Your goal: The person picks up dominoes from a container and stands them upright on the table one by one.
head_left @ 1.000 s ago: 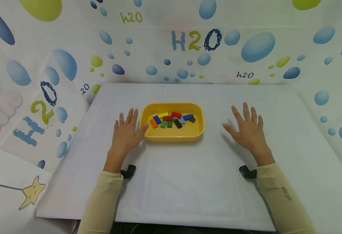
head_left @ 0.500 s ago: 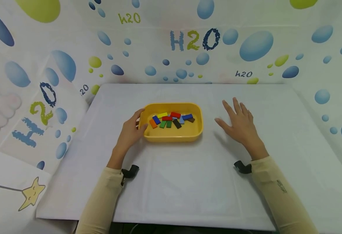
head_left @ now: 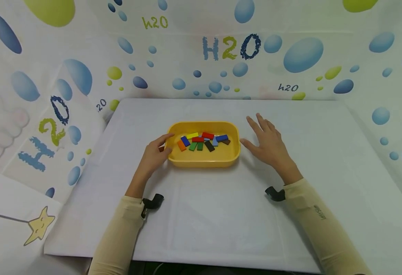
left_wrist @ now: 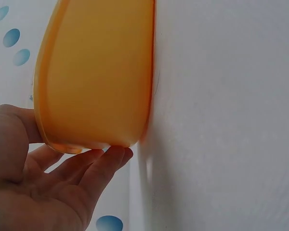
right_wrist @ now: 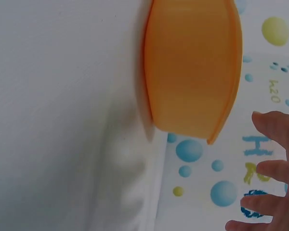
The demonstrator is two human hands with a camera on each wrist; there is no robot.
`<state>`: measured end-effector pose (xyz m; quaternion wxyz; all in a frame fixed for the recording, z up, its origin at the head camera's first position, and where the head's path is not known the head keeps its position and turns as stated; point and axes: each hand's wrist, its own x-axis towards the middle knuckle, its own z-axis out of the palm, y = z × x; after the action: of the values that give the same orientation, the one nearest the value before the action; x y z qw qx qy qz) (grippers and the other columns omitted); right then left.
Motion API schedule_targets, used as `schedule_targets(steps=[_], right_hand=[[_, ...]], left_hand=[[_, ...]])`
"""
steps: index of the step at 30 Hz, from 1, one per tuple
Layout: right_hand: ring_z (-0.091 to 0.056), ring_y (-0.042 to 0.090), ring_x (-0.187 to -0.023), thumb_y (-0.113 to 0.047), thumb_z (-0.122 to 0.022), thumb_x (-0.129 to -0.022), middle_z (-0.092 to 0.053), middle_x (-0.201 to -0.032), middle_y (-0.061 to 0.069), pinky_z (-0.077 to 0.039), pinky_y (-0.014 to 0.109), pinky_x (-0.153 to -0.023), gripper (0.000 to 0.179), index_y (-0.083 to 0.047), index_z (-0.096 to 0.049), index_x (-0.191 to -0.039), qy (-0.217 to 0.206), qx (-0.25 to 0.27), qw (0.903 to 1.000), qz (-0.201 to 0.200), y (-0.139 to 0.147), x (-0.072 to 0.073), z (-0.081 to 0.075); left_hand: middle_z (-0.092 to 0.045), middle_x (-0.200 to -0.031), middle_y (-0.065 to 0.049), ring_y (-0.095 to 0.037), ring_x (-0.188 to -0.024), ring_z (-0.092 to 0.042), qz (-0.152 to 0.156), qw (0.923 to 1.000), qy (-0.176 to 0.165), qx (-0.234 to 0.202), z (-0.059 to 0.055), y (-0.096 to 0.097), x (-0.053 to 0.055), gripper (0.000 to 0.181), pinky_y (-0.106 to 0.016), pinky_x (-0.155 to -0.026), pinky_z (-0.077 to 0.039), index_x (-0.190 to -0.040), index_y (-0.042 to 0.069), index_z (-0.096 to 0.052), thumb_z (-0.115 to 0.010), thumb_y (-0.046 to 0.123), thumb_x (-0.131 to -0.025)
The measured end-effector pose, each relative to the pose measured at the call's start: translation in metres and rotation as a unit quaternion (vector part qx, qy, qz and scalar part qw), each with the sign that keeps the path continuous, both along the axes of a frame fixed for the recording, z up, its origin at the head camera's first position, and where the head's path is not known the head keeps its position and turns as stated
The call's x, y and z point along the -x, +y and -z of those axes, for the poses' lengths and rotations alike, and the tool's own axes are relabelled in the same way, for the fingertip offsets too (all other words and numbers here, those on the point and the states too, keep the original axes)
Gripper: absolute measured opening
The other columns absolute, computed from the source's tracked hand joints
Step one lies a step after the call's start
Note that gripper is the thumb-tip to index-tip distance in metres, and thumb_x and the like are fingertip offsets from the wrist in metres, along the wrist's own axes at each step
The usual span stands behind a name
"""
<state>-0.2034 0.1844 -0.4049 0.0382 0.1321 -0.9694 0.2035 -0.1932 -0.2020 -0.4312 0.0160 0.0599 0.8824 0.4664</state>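
A shallow yellow plastic tray (head_left: 204, 163) stands on the white table in the head view. Several small flat coloured blocks (head_left: 198, 139) lie inside it, among them red, blue, green, yellow, orange and black ones. My left hand (head_left: 152, 156) grips the tray's left end. In the left wrist view its thumb is at the rim of the tray (left_wrist: 94, 72), and the fingers bend against the end wall. Just off the tray's right end is my right hand (head_left: 269, 147), fingers spread and holding nothing. The right wrist view shows a gap between those fingertips and the tray (right_wrist: 192, 67).
A white cloth covers the table (head_left: 214, 214). Behind it rises a white backdrop (head_left: 187, 38) printed with blue and green drops and "H2O" lettering. Each wrist carries a small black camera, such as the left one (head_left: 154, 201).
My left hand has moved right and closed its fingers on the tray's left end. The right hand has come left, close to the tray's right end. The blocks stay put.
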Motion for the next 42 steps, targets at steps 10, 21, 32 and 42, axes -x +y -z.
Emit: schedule_targets(steps=[10, 21, 32, 42], right_hand=[[-0.029, 0.036, -0.150, -0.035, -0.072, -0.098, -0.031, -0.168, 0.009, -0.029, 0.061, -0.115, 0.070, -0.017, -0.043, -0.160, 0.046, 0.025, 0.9979, -0.039, -0.025, 0.005, -0.004], [-0.037, 0.033, -0.146, -0.022, -0.070, -0.101, -0.042, -0.161, 0.009, -0.032, 0.053, -0.116, 0.056, -0.011, -0.053, -0.153, 0.016, 0.061, 0.9927, -0.102, -0.052, 0.014, -0.005], [-0.045, 0.035, -0.139, -0.010, -0.074, -0.097, -0.051, -0.152, 0.014, -0.037, 0.050, -0.113, 0.055, -0.007, -0.055, -0.149, -0.046, 0.043, 0.9906, -0.121, -0.073, 0.022, 0.001], [-0.047, 0.030, -0.137, -0.008, -0.075, -0.095, -0.054, -0.149, 0.013, -0.042, 0.049, -0.109, 0.053, -0.007, -0.058, -0.146, -0.069, -0.021, 0.9922, -0.102, -0.089, 0.033, 0.008]], left_hand=[[-0.045, -0.158, -0.016, -0.037, -0.140, -0.046, -0.004, 0.9999, -0.008, 0.009, 0.001, 0.003, -0.004, 0.055, -0.050, -0.108, -0.043, -0.153, 0.014, -0.053, -0.055, 0.007, -0.099], [-0.046, -0.157, -0.016, -0.034, -0.145, -0.041, -0.001, 0.9998, 0.003, 0.021, 0.003, 0.004, -0.006, 0.055, -0.049, -0.110, -0.041, -0.153, 0.012, -0.053, -0.053, 0.005, -0.098], [-0.046, -0.157, -0.017, -0.037, -0.141, -0.046, 0.000, 0.9995, 0.005, 0.030, 0.002, 0.004, -0.008, 0.055, -0.050, -0.107, -0.044, -0.153, 0.011, -0.052, -0.054, 0.005, -0.099], [-0.046, -0.157, -0.018, -0.037, -0.142, -0.045, -0.002, 0.9995, 0.004, 0.030, 0.000, 0.005, -0.009, 0.055, -0.050, -0.108, -0.043, -0.153, 0.011, -0.052, -0.055, 0.005, -0.099]])
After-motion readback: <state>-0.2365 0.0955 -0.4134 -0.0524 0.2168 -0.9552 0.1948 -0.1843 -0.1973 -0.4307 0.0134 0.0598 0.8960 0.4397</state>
